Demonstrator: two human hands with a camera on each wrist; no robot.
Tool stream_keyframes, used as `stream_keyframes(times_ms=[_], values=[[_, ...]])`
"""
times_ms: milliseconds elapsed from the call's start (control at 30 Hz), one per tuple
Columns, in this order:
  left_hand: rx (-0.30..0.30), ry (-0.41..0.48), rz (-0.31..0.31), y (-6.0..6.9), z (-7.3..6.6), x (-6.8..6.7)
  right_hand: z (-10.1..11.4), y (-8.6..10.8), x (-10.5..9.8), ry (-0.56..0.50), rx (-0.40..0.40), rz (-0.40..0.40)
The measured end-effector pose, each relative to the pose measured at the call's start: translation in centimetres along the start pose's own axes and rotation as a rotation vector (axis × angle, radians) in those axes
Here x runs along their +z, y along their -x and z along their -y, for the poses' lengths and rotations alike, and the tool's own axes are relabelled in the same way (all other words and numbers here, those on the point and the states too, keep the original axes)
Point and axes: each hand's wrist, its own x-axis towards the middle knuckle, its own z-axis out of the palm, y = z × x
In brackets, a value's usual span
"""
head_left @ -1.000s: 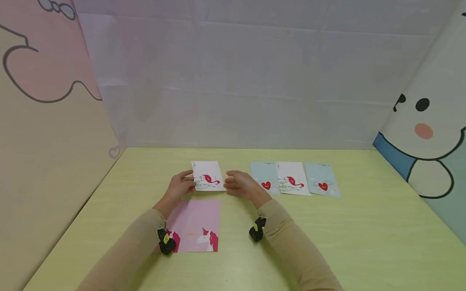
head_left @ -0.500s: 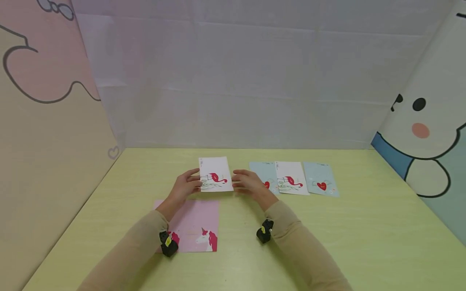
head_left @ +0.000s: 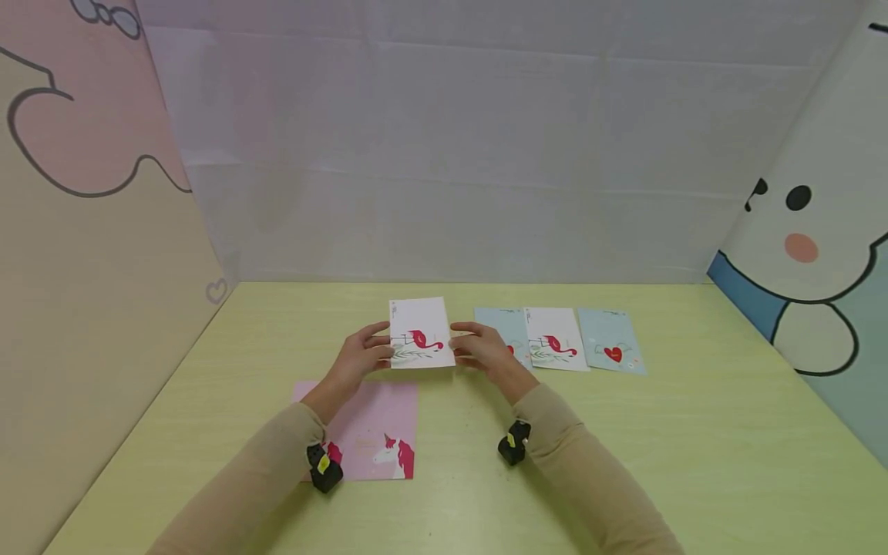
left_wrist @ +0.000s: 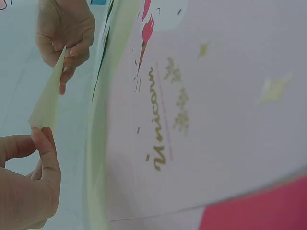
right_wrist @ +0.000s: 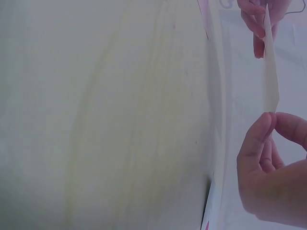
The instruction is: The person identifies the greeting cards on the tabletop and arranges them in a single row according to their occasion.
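A white flamingo card (head_left: 420,331) is held up over the table between both hands. My left hand (head_left: 357,356) pinches its left edge, thumb and fingers meeting on it in the left wrist view. At the opposite edge, my right hand (head_left: 488,356) pinches the card (right_wrist: 271,76) between thumb and finger, as the right wrist view shows. Under the left forearm lie pink unicorn cards (head_left: 368,408), partly hidden by the sleeve. Just past the right hand is a light blue heart card (head_left: 505,322), partly covered by that hand.
To the right, a second flamingo card (head_left: 557,339) and another light blue heart card (head_left: 613,341) lie in a row on the pale yellow-green table (head_left: 694,432). A pale sheet wall (head_left: 444,154) rises behind the table. Cartoon-printed panels stand at both sides.
The held flamingo card has moved right and slightly up with the left hand. My right hand has shifted right and now pinches the card's right edge, where a gap showed before.
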Motion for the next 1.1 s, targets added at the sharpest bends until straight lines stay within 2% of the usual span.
stream_keyframes(times_ms=[233,467,867,1100], values=[[0.011,0.026,0.019,0.2,-0.1,0.2,-0.1,0.2,-0.5,-0.008,0.002,0.003],[0.001,0.007,0.036,0.6,-0.2,0.6,-0.2,0.9,-1.1,-0.006,0.004,0.042],[0.027,0.027,0.068,1.3,0.1,1.2,-0.2,1.8,-2.1,0.055,-0.028,0.086],[0.025,0.039,0.066,1.9,0.0,1.7,0.4,3.0,-2.6,0.086,-0.028,0.095]])
